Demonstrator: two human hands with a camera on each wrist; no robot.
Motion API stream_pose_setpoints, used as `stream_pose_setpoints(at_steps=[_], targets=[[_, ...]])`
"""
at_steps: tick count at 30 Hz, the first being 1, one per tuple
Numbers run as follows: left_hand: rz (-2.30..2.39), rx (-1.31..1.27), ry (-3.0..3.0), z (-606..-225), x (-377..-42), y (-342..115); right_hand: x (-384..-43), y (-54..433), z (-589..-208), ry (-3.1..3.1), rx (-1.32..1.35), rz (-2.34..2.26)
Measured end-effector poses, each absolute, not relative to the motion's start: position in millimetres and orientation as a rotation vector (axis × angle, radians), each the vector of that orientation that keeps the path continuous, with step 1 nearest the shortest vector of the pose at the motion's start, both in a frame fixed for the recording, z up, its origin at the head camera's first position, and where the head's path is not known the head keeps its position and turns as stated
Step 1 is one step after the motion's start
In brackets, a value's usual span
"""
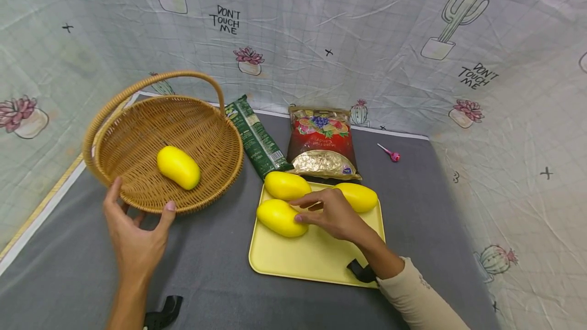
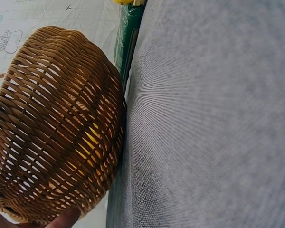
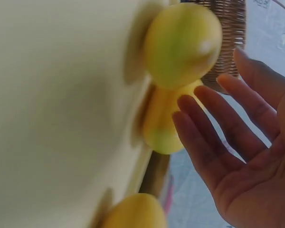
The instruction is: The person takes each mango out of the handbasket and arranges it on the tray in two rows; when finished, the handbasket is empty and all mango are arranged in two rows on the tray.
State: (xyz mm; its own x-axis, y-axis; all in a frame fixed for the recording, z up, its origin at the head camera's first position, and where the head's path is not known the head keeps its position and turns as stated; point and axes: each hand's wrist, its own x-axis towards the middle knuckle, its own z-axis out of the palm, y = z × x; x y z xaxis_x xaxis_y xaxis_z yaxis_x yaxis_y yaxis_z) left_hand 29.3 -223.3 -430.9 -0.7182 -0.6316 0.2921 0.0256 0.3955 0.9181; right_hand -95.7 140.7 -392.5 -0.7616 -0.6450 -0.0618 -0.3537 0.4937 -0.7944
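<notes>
A brown wicker basket (image 1: 215,187) with an arched handle stands at the left, one yellow mango (image 1: 179,167) lying inside. My left hand (image 1: 137,241) touches the basket's near-left rim, thumb and fingers spread wide against it. In the left wrist view the woven wall (image 2: 61,123) fills the left side, with fingertips along its edge. My right hand (image 1: 337,215) reaches over a yellow tray (image 1: 293,258), fingertips right at the nearest mango (image 1: 281,218). Two more mangoes, one at the back left (image 1: 287,186) and one at the back right (image 1: 356,197), lie on the tray. The right wrist view shows this hand's (image 3: 247,142) fingers extended and parted.
Behind the tray lies a red and gold bag of mixed fruit candy (image 1: 323,141). A long green packet (image 1: 257,136) leans between it and the basket. Farther right is a pink lollipop (image 1: 392,155). A patterned cloth (image 1: 330,24) hangs behind the grey table surface (image 1: 220,279).
</notes>
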Motion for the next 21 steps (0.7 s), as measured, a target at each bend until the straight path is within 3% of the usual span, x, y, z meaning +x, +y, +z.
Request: stream_pose_setpoints(at_steps=[8,21], targets=[[-1.352,0.51,-2.02,-432.1,29.1,-223.5,-96.5,118.4,-368.6,2.533,-0.953,-1.231],[-1.347,0.498,-2.022,-431.1,28.8,-223.1,-85.3,41.0,-349.6,2.482,-1.124,-1.492]])
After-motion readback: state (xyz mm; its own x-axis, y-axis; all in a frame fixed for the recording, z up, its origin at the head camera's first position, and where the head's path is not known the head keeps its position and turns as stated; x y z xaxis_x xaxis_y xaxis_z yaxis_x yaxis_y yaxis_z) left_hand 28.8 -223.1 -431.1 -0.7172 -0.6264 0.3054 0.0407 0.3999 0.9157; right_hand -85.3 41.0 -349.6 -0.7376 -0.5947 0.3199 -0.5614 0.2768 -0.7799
